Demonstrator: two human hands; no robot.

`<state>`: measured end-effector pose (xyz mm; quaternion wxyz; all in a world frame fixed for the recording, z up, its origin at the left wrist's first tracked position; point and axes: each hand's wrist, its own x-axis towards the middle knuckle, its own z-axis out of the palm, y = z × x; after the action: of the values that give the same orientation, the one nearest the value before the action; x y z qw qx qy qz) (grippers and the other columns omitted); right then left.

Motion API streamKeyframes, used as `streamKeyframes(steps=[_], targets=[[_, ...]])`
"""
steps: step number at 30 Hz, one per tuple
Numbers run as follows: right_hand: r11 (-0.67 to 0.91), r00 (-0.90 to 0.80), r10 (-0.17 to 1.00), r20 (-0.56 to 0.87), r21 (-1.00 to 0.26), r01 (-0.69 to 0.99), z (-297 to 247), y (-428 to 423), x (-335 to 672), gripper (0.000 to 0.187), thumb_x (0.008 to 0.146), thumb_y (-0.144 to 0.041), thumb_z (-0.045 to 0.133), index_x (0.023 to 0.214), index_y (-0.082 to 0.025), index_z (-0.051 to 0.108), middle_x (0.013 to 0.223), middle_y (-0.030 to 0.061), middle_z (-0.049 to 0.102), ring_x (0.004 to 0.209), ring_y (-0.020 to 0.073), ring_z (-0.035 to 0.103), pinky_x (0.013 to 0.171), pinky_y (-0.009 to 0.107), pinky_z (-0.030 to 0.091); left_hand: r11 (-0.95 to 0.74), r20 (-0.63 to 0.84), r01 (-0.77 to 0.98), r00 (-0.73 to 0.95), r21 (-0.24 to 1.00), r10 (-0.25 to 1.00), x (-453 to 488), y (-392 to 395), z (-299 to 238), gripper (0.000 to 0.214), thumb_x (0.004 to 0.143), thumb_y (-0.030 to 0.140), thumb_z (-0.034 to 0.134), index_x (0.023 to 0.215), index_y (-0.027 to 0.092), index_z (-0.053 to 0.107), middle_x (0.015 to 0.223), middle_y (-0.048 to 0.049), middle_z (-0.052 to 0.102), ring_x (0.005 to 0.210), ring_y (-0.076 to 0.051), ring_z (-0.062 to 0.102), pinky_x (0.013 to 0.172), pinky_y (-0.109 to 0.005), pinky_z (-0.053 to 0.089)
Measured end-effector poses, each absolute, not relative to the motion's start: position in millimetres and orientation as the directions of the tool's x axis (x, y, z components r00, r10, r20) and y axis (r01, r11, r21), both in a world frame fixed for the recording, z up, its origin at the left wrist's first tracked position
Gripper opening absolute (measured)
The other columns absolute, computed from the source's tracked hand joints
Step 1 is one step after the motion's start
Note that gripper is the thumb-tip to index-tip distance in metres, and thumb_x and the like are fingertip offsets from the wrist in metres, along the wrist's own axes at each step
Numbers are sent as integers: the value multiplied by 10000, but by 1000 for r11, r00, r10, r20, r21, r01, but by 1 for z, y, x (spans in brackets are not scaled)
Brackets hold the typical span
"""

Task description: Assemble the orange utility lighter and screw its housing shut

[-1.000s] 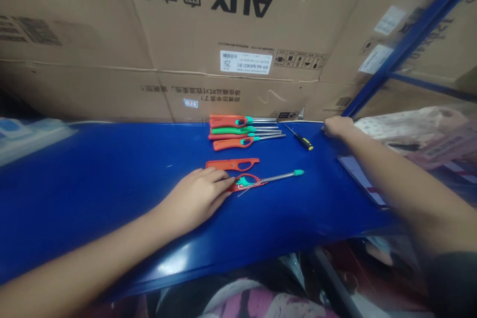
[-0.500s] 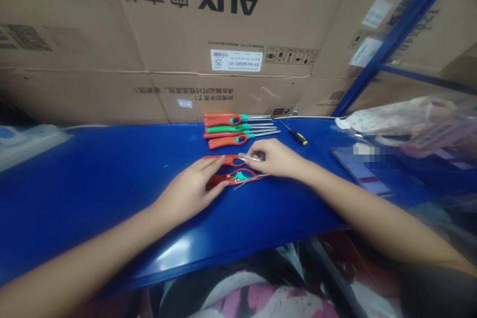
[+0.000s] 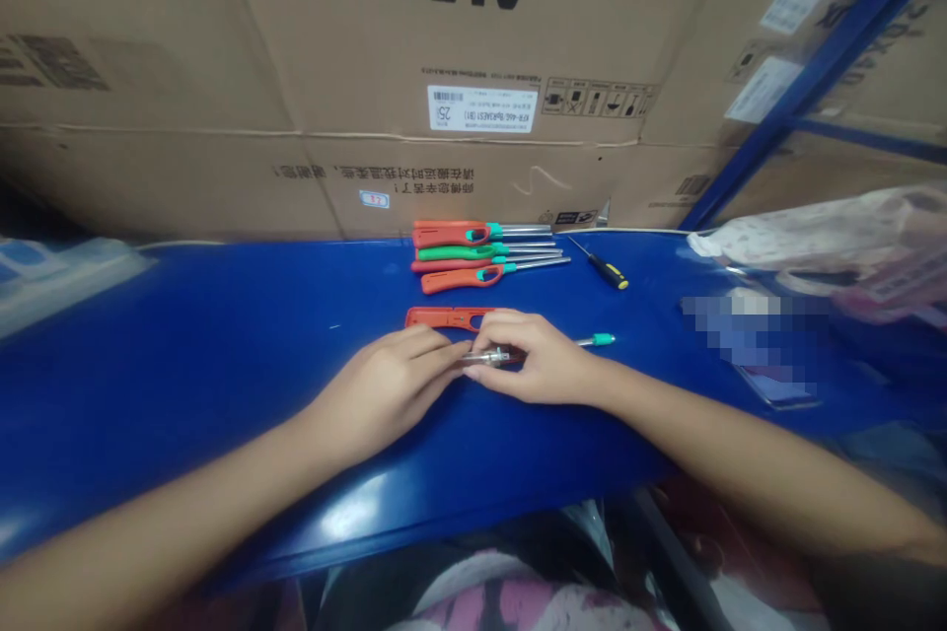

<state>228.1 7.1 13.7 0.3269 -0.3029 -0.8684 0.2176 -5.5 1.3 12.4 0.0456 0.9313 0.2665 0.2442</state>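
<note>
Between my two hands is a small clear lighter fuel tank with a metal fitting [image 3: 489, 357]. My left hand [image 3: 400, 383] is closed, its fingertips pinching the left end. My right hand [image 3: 537, 357] curls its thumb and fingers round the other end. Something dark red shows inside the right hand's grip, mostly hidden. Just beyond the hands lies an orange lighter casing half [image 3: 444, 317], its right end partly covered by my right hand. To the right of my right hand, a metal tube with a teal end [image 3: 598, 340] shows over the blue table [image 3: 222, 365].
Several gas lighters [image 3: 463, 277], orange, red and green, lie in a row at the back. Right of them is a black and yellow screwdriver [image 3: 608, 271]. A large cardboard box [image 3: 332, 69] stands behind. Plastic bags [image 3: 799, 227] and a blurred-out flat object [image 3: 776, 385] lie at right.
My right hand has moved down and brought the clear tank to my left fingertips. The open orange lighter half with teal parts is now hidden by my hands. A teal-ended tube shows at right.
</note>
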Motion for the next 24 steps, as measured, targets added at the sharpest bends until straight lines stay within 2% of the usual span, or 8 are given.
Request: streamKeyframes(steps=[3, 10, 15, 19, 24], targets=[[709, -577, 686, 443, -584, 394, 16, 9, 231, 58, 886, -248, 685, 903, -197, 664, 852, 26, 652, 800, 148, 590, 708, 266, 471, -834, 413, 498, 726, 236, 550, -6, 3, 14, 246, 1012, 222, 533, 1186, 170, 698, 1009, -82, 741, 932, -211, 677, 831, -356, 567], [709, -546, 691, 473, -588, 388, 17, 7, 233, 57, 906, -247, 684, 924, -195, 695, 843, 35, 669, 774, 144, 604, 673, 267, 487, -804, 405, 507, 695, 311, 594, -5, 1, 15, 244, 992, 230, 567, 1200, 183, 686, 1062, -81, 737, 980, -216, 669, 874, -359, 553], [775, -575, 620, 534, -530, 344, 18, 4, 230, 61, 918, -221, 679, 967, -188, 694, 871, 49, 698, 823, 160, 608, 744, 297, 505, -781, 402, 467, 676, 416, 618, -4, -2, 15, 207, 1000, 262, 570, 1130, 176, 706, 1013, -68, 740, 911, -191, 664, 805, -321, 541], [792, -567, 606, 557, -491, 364, 21, 5, 231, 62, 915, -227, 683, 961, -185, 682, 881, 55, 714, 818, 169, 603, 757, 319, 502, -757, 404, 457, 651, 467, 643, -4, -2, 16, 187, 996, 233, 570, 1093, 180, 721, 1004, -52, 753, 912, -181, 670, 819, -313, 532], [851, -601, 523, 604, -408, 331, 25, 6, 235, 24, 932, -203, 670, 951, -188, 673, 872, 45, 722, 815, 161, 613, 798, 330, 486, -633, 335, 435, 583, 640, 740, 0, -5, 21, 145, 949, 253, 637, 1023, 195, 747, 900, -14, 749, 764, -137, 660, 709, -248, 521]])
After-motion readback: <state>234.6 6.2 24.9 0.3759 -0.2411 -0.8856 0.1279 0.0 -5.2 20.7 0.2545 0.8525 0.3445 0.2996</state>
